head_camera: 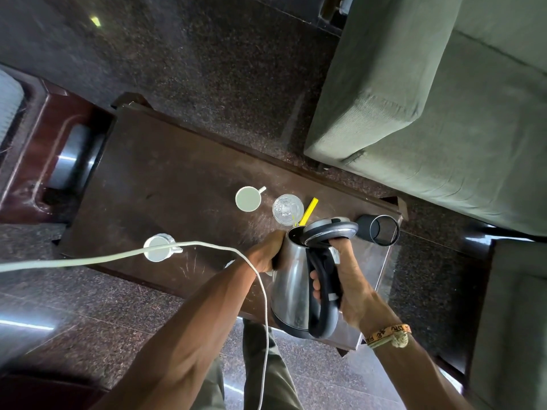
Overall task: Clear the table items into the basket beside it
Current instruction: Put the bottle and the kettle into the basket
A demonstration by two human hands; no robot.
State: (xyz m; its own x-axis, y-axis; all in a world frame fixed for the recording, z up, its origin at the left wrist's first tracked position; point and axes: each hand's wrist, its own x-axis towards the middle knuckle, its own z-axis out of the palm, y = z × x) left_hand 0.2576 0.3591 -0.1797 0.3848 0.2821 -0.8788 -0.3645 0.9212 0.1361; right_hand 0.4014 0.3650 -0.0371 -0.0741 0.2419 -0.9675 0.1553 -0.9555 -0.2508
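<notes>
A steel kettle (291, 279) with a black handle is lifted above the near right part of the dark wooden table (165, 184). My right hand (346, 288) grips its handle, thumb by the half-raised lid. My left hand (266, 253) holds the kettle's body on its left side. On the table stand a white cup (248, 199), a clear glass (287, 209) with a yellow stick (307, 211) beside it, a second white cup (157, 247) at the near left, and a black mesh holder (380, 230) lying on its side at the right end.
A white cable (88, 260) runs from the left across the near cup and down past my left forearm. A green sofa (429, 108) fills the far right. A dark red unit (38, 161) stands left of the table. The floor is dark speckled stone.
</notes>
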